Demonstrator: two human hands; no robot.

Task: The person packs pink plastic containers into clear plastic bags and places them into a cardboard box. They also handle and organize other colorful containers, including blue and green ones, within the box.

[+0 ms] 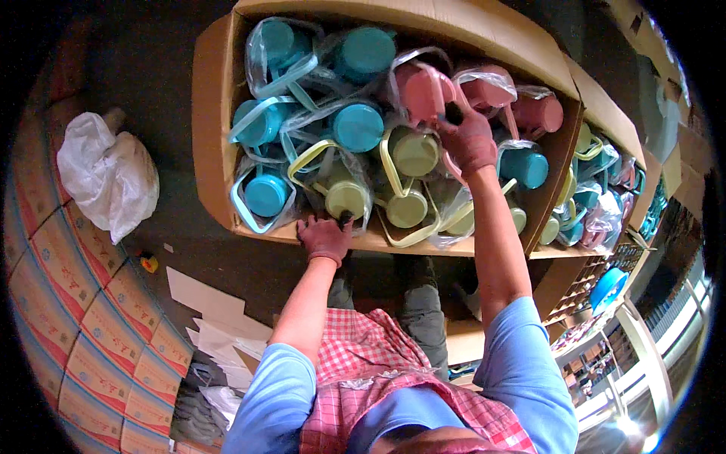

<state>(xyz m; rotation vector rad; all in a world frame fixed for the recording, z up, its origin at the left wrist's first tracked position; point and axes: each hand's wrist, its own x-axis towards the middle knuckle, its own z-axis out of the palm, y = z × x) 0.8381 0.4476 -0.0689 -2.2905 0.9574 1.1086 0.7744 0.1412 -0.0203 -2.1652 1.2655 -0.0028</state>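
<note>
Yellow-green, teal and pink jug-like plastic vessels with big loop handles lie in clear bags inside a cardboard carton. My right hand, in a maroon glove, reaches over the carton, its fingers closed on the handle of a pink jug in the far row. My left hand, gloved alike, rests at the carton's near edge with fingers apart. Its fingertips are beside a yellow-green jug. Left of that hand is a teal jug with a pale blue handle.
A second carton of bagged jugs stands to the right. Printed cartons are stacked at the left, near a white plastic bag. Flat cardboard sheets lie on the floor. A blue round object sits by a rack at the right.
</note>
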